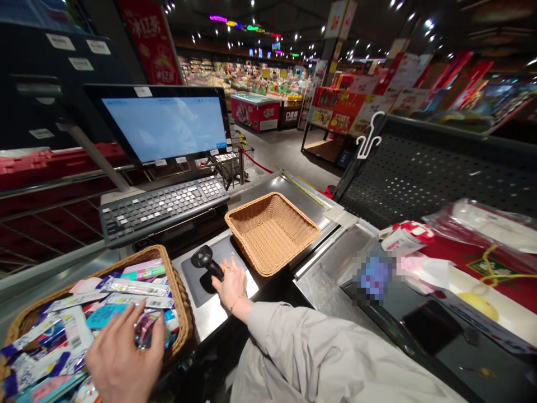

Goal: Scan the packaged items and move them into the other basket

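Reaching into a wicker basket [181,302] of foil-wrapped packets [134,288], the left hand [123,355] curls its grip over them, pinch unclear; the right hand [230,282] lies against a black barcode scanner [205,263] on its left, closure unclear — a square wicker basket [272,232] beyond.

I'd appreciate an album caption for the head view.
Checkout counter: Left hand among packets in a wicker basket, right hand at a barcode scanner.
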A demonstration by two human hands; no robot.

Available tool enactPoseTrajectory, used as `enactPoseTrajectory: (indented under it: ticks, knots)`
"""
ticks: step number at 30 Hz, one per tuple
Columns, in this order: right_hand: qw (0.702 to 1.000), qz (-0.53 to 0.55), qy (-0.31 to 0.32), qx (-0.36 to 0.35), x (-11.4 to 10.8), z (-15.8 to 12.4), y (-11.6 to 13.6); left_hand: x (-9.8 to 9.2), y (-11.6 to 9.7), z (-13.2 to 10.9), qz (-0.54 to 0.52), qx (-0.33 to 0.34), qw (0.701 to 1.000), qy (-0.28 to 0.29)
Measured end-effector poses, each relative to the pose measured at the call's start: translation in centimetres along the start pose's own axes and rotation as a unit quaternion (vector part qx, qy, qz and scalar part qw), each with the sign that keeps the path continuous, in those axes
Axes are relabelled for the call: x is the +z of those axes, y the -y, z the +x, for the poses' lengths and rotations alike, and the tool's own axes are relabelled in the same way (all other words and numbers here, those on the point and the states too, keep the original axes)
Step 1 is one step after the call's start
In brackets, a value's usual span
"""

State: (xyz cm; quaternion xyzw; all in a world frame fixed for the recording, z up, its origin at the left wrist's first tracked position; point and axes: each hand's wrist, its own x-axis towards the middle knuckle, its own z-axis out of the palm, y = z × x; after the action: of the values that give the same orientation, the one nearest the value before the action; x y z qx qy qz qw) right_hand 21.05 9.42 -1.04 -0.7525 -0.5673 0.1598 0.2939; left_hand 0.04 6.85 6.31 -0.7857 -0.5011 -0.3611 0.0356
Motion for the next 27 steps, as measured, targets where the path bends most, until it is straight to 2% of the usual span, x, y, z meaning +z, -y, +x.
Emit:
enactPoseTrajectory:
  ticks: [2, 3, 6, 9, 13, 16, 22, 27]
  knots:
    - [1.0, 0.012, -0.018, -0.017, -0.8, -1.0, 0.4, -0.2, -0.8, 2.1, 0.03, -0.003, 0.999, -0.024]
    - [0.999, 0.016, -0.025, -0.026, -1.2, -1.5, 0.6, -0.2, -1.1, 3.2, 0.043, 0.001, 0.999, -0.017]
    - [0.997, 0.025, -0.038, -0.065, -2.2, -2.8, 1.0, 0.1, -1.5, 5.9, 0.094, 0.041, 0.994, 0.04]
    - [0.99, 0.038, -0.057, -0.127, -3.0, -3.7, 1.1, 0.6, -1.3, 7.4, 0.14, 0.094, 0.98, 0.105]
    - [0.985, 0.033, -0.062, -0.158, -3.8, -4.3, 1.0, 1.3, -0.8, 7.9, 0.151, 0.16, 0.961, 0.169]
    - [0.985, 0.027, -0.063, -0.157, -4.2, -4.4, 1.0, 1.6, -0.7, 8.0, 0.146, 0.173, 0.956, 0.186]
    - [0.985, 0.04, -0.063, -0.156, -4.4, -4.3, 1.2, 1.2, -1.5, 8.5, 0.166, 0.193, 0.948, 0.194]
    - [0.987, 0.032, -0.048, -0.149, -5.2, -4.0, 1.9, 1.0, -1.6, 8.9, 0.149, 0.2, 0.952, 0.175]
